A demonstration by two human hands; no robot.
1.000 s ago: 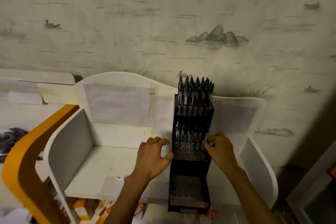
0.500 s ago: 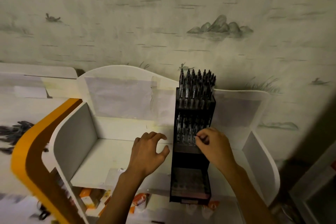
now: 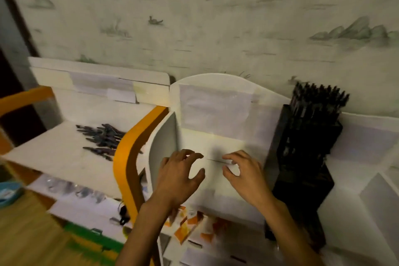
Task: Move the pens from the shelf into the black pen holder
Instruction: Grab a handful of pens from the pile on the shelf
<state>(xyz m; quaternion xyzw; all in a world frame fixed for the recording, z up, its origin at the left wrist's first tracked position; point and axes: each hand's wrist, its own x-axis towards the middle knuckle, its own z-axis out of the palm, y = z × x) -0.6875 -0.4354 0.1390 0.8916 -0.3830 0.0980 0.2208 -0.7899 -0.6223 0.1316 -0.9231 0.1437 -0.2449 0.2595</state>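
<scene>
Black pen holder (image 3: pixel 302 157): standing at right of frame, filled
Pens (image 3: pixel 101 138): lying on shelf (image 3: pixel 54 153), left
Left hand (image 3: pixel 179 177), right hand (image 3: pixel 246 177): hovering mid-frame, fingers loosely spread, holding nothing

Motion blur smears the whole frame, and its edges cut things off.

Your pile of dark pens (image 3: pixel 101 139) on the white shelf (image 3: pixel 54 153) runs behind the orange curved divider (image 3: pixel 127 157); the tall black pen holder (image 3: pixel 302 168) is too smeared to count its pens; both your forearms leave the bottom edge.
</scene>
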